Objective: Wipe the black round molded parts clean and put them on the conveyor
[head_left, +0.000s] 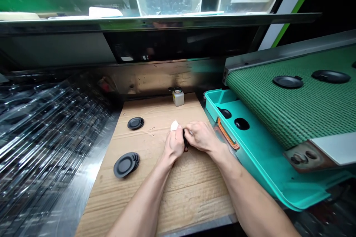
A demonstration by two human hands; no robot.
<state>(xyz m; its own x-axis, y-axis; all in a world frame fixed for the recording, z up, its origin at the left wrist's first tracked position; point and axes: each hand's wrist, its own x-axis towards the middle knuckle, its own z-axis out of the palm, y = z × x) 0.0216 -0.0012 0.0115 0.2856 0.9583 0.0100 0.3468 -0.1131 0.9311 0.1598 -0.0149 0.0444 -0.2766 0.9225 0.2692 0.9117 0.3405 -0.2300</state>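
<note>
Over the cardboard sheet (194,181), my hands meet with fingers closed around a black plastic part (185,139), seen edge-on and mostly covered. My left hand (175,142) grips it from the left. A small white piece (174,125), perhaps a cloth or pad, sticks out above that hand's fingers. My right hand (200,135) pinches the part's right side; its fingertips are partly hidden. To the left lie two stacks of black round plastic parts, a nearer stack (124,165) and a farther stack (135,123). Beyond my hands stands a small white bottle (178,98) with a metal top.
On the right, a green conveyor belt (264,103) carries black round parts (287,81). Beneath its end sits a turquoise bin (250,155) with an orange handle and a few black parts (241,123). Shiny clear plastic wrapping (41,148) fills the left side. A metal ledge (155,79) borders the back.
</note>
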